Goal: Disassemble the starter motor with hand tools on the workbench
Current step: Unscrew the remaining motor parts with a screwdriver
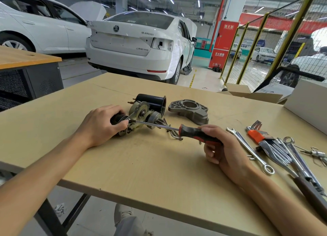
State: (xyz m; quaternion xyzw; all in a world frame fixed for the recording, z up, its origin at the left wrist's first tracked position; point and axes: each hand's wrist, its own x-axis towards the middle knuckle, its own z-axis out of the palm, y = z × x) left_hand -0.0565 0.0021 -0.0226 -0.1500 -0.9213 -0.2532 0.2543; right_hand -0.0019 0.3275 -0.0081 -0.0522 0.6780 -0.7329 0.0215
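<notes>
On the workbench [141, 165], the left hand [100, 126] curls around the dark end of the starter motor [141, 115], holding it on its side near the table's middle. The right hand [223, 152] grips the red-and-black handle of a screwdriver [177, 128], whose tip meets the motor beside the left fingers. A black can [152, 101] and a grey metal housing [190, 110] lie just behind, with wrenches [251, 150] at the right.

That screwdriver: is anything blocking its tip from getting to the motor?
Nothing visible does. The screwdriver, held in the right hand, runs over the bare table and its tip already meets the motor by the left hand, which grips the motor.
</notes>
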